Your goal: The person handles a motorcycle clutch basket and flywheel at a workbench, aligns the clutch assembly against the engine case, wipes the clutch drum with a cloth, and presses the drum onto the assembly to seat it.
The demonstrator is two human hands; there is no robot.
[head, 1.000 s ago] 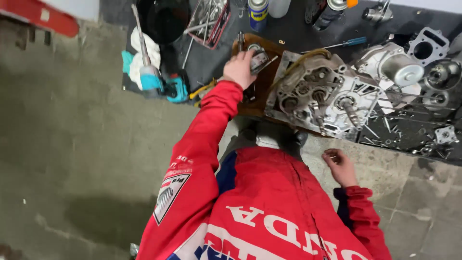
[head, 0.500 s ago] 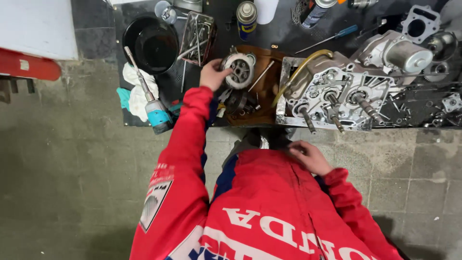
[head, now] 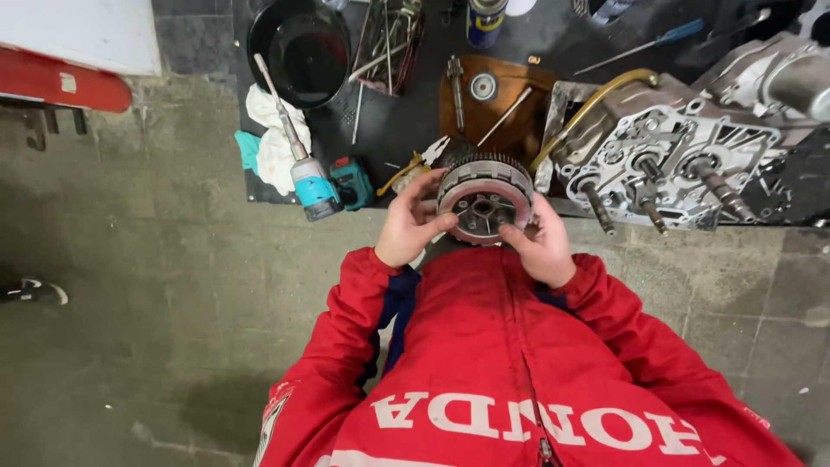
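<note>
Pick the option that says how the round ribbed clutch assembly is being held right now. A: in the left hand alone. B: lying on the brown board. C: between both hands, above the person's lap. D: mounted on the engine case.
C: the clutch assembly sits between the left hand and the right hand, fingers of both on its face, clear of the brown board and the engine case.

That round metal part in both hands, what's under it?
Under the round metal part you see red overalls and some black mat. Both hands, left and right, grip its rim; anything directly beneath is covered.

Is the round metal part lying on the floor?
No, the round clutch assembly is held up between the left hand and the right hand, above the red jacket.
</note>
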